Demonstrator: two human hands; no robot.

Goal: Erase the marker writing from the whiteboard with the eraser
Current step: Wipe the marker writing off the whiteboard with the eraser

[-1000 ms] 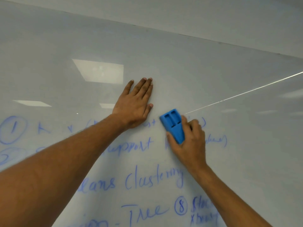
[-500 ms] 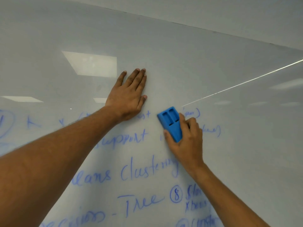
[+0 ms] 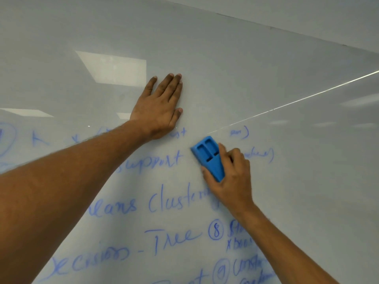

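A glossy whiteboard [image 3: 235, 64] fills the view. Blue marker writing [image 3: 162, 199] covers its lower half in several lines, and the upper half is blank. My right hand [image 3: 231, 179] grips a blue plastic eraser [image 3: 209, 156] and presses it flat on the board, in the gap of the line that starts with "Support". The word to the right of the eraser is faint and partly hidden by my fingers. My left hand [image 3: 161, 107] lies flat on the board above the top line, fingers together and pointing up, holding nothing.
The whiteboard's top edge [image 3: 266, 26] runs diagonally across the upper right, with plain wall above it. Ceiling-light reflections [image 3: 114, 68] and a thin bright streak [image 3: 297, 100] show on the glossy surface. Faded marker smears sit at the far left.
The eraser in my right hand has slid down from the top line to the "Support" line. The view has shifted a little, showing more writing at the bottom. My left hand stays pressed in place.
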